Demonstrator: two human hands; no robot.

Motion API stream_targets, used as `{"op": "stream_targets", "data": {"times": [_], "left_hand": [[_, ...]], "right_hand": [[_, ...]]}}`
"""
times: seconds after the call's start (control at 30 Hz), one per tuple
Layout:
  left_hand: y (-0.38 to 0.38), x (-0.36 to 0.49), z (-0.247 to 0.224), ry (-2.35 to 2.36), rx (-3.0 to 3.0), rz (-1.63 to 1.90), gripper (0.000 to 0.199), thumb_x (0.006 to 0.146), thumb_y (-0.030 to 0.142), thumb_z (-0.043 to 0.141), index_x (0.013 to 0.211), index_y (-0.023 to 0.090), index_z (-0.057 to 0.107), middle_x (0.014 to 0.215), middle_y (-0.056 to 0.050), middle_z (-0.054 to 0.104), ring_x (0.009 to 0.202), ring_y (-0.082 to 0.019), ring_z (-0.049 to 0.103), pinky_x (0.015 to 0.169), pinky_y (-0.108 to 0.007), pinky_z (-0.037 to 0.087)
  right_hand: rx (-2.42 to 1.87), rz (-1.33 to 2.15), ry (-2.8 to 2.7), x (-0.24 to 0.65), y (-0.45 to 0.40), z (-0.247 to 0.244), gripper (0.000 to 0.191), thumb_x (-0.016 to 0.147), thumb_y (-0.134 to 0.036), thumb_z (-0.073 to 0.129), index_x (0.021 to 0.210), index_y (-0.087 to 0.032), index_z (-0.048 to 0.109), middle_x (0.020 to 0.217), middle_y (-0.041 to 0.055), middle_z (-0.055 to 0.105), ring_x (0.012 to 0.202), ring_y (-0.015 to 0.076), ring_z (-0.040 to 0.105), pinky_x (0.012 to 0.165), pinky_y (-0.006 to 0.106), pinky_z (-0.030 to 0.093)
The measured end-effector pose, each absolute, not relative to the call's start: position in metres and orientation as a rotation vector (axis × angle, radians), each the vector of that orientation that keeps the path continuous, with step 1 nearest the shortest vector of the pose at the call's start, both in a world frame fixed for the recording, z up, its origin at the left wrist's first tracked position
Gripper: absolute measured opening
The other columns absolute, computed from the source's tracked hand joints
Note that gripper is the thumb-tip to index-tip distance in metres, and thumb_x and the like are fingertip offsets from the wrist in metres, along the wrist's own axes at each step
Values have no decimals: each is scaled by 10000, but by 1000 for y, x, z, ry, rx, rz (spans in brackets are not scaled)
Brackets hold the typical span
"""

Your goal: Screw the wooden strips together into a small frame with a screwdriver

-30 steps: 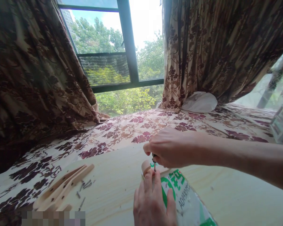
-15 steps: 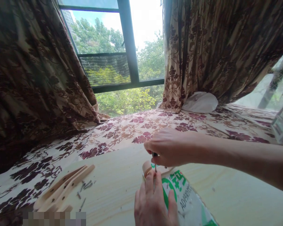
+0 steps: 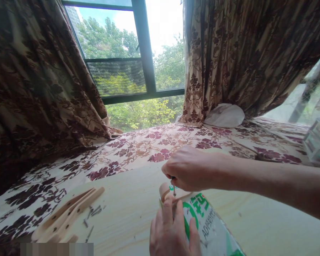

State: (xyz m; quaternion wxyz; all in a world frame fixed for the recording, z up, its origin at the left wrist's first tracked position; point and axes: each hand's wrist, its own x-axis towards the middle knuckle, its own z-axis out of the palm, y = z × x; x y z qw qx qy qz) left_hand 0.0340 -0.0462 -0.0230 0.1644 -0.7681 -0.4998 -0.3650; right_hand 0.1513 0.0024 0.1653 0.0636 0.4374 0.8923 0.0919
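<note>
My right hand [image 3: 184,169] is closed around a screwdriver, its dark handle mostly hidden in the fist. The thin metal shaft [image 3: 174,190] points down at a pale wooden piece [image 3: 164,191] with a rounded end. That piece lies on a flat white package [image 3: 216,227] with green printing. My left hand [image 3: 172,227] lies over the package and the near side of the wood, fingers stretched out and thumb apart. Its fingertips are close to the screwdriver's tip. Whether a screw sits under the tip is too small to tell.
Several wooden slats with dark holes [image 3: 69,215] lie on the board [image 3: 120,213] at left, beside loose screws [image 3: 96,211]. Patterned cloth [image 3: 138,149] covers the surface behind. A white plastic bag [image 3: 225,115] rests by the curtain, and a clear box [image 3: 318,140] stands at right.
The view has shifted slightly. My right fist has turned a little around the screwdriver, and less of the handle shows. My left fingers have drawn slightly back from the shaft.
</note>
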Motion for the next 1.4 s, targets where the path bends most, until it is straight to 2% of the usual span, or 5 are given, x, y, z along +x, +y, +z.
{"op": "stream_targets", "data": {"times": [0.47,0.63,0.8,1.03,1.4], "left_hand": [[-43,35,-34,-1361,-2101,-1126,283,769,234,456,964,277,656,1159,-29,650,724,-181,608,599,-351,449],[-43,32,-35,-1334,-2139,-1110,273,773,218,484,977,277,655,1200,-25,631,751,-167,609,604,-319,457],[-43,31,-34,-1338,-2173,-1078,303,782,202,461,1018,267,641,1108,-15,665,773,-181,601,617,-319,454],[-40,29,-37,-1248,-2141,-1077,269,779,226,499,1006,243,642,1061,-24,684,732,-208,551,603,-327,434],[-36,18,-7,-1298,-2224,-1871,236,814,121,575,1014,244,591,996,-14,545,936,-171,519,818,-306,423]], "right_hand": [[1331,-32,2684,156,36,170,215,728,-216,634,911,-192,744,808,44,718,641,143,544,517,245,323],[1316,-157,2668,159,44,169,224,737,-254,662,929,-171,743,830,55,720,673,144,562,549,239,348],[1322,-246,2663,163,50,168,243,738,-271,672,933,-140,739,821,66,718,654,135,555,551,238,359],[1398,-164,2757,175,34,164,197,754,-285,647,908,-196,731,816,34,708,687,140,562,561,240,347],[1466,-41,2824,177,28,155,314,737,-297,623,1030,-190,655,798,48,680,655,149,524,523,248,280]]}}
